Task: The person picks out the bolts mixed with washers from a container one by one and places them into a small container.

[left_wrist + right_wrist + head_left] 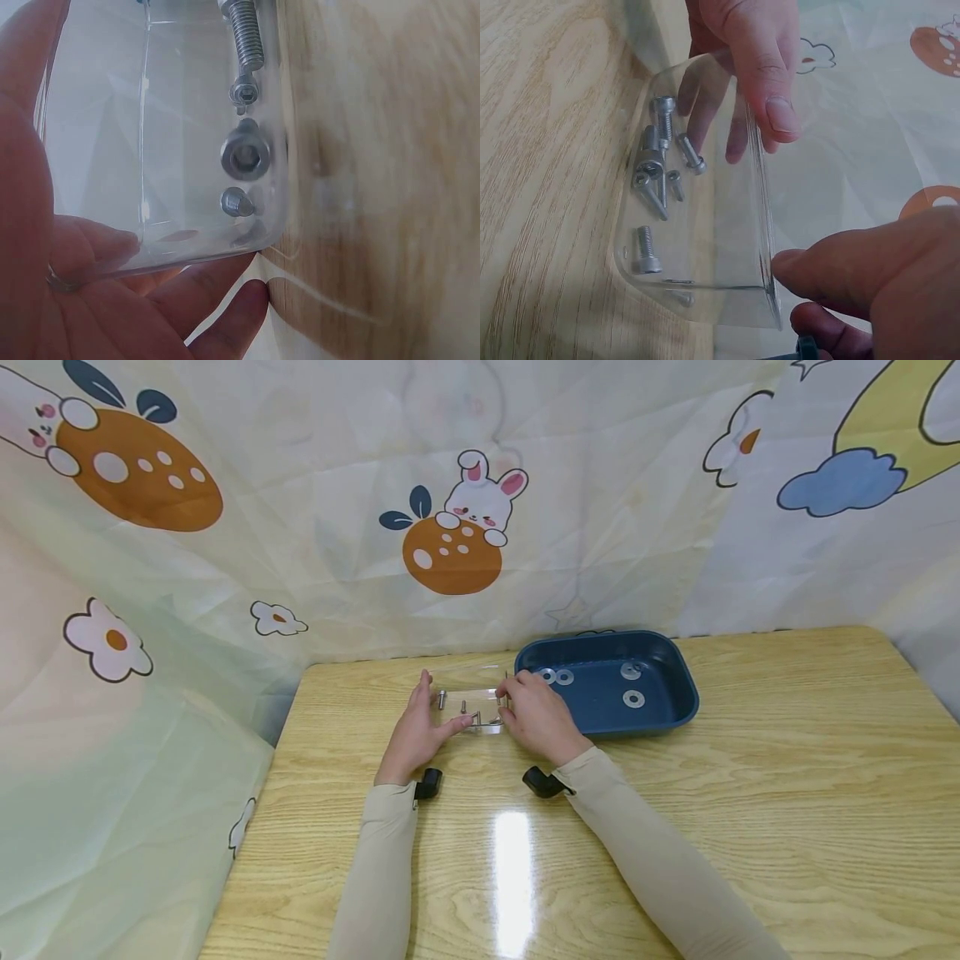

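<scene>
A clear plastic box [468,696] sits on the table with several metal socket-head bolts [646,249] lying loose inside. My left hand [416,735] grips its left side, the thumb along the near rim and the fingers around the outer wall [97,274]. At the opposite end my right hand [542,714] holds the right edge with bent fingers. Its thumb [840,259] touches the rim near a corner in the right wrist view; part of the grip is hidden. Bolts of different sizes lie on the box floor, some crossing each other.
A dark blue tray [686,706] stands immediately right of the box, partly behind my right hand, holding several flat metal washers [633,699]. The wooden table [787,777] meets a patterned cloth [337,527] at the back and left.
</scene>
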A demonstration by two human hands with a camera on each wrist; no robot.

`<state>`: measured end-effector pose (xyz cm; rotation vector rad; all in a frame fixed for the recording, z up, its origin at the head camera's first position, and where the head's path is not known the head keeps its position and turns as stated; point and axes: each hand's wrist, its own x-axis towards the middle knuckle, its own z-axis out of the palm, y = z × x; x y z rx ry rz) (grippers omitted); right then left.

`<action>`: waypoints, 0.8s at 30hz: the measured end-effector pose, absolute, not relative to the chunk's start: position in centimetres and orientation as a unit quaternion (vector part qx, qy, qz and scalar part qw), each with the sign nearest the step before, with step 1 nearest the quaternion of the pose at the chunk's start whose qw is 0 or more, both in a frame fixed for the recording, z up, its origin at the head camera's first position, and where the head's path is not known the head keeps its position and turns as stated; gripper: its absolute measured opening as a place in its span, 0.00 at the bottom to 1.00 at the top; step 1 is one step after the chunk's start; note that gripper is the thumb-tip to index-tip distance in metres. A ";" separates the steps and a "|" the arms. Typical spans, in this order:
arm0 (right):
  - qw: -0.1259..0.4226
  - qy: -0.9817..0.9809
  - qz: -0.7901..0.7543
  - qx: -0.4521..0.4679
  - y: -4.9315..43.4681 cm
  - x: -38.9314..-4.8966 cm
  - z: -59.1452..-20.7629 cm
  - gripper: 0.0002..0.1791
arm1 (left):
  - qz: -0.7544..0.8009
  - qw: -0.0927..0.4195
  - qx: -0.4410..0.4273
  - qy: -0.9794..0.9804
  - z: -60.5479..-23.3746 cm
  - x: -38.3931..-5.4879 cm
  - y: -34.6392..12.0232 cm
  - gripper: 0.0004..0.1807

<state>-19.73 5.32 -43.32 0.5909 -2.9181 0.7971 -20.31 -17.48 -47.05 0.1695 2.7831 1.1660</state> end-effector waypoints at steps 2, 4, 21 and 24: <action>0.036 -0.944 0.264 0.193 5.4 -19.6 -43.3 0.11 | 0.385 0.060 0.056 0.919 -47.1 -20.3 -17.5 0.65; 0.045 -0.942 0.271 0.194 5.6 -19.5 -43.2 0.11 | 0.384 0.059 0.056 0.920 -47.1 -20.3 -17.5 0.65; 0.090 -0.938 0.290 0.166 8.4 -18.6 -42.7 0.14 | 0.374 0.054 0.065 0.924 -47.2 -20.6 -17.7 0.65; 0.100 -0.939 0.295 0.146 9.1 -18.6 -42.6 0.16 | 0.363 0.050 0.070 0.928 -47.1 -20.6 -17.7 0.64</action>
